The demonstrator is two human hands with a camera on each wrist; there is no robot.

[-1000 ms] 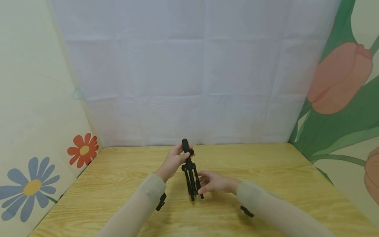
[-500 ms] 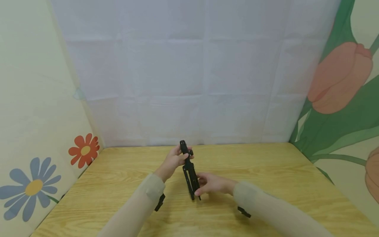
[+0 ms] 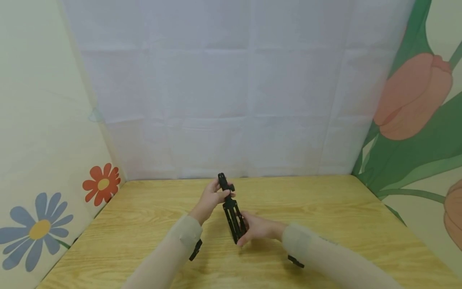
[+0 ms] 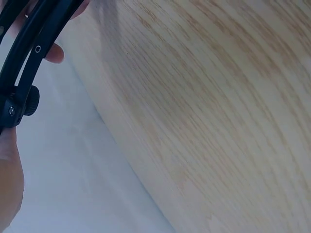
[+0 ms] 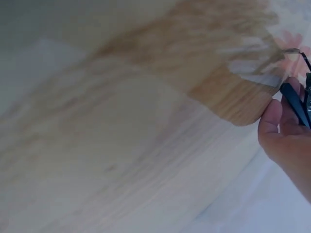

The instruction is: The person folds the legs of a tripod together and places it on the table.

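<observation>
A small black tripod (image 3: pixel 231 214), its legs folded close together, leans over the middle of the table with its top tilted away to the left. My left hand (image 3: pixel 209 200) grips it round the upper column, just below the head. Around the lower ends of the legs curl the thumb and fingers of my right hand (image 3: pixel 258 229). The left wrist view shows the legs (image 4: pixel 35 51) and a round knob (image 4: pixel 32 101) close up. In the right wrist view, a leg end (image 5: pixel 293 103) lies against the right fingers; most of the tripod is outside that view.
A wood-grain table (image 3: pixel 144 237) lies under both hands. Behind it hangs a creased white cloth (image 3: pixel 231 88). Flower-patterned panels (image 3: pixel 39 120) stand at the left and right sides. A dark wrist device (image 3: pixel 195 249) sits beneath each forearm.
The tripod has turned about its length and its top has tipped slightly left. My right hand has moved a little left and now wraps the legs, which sit closer together.
</observation>
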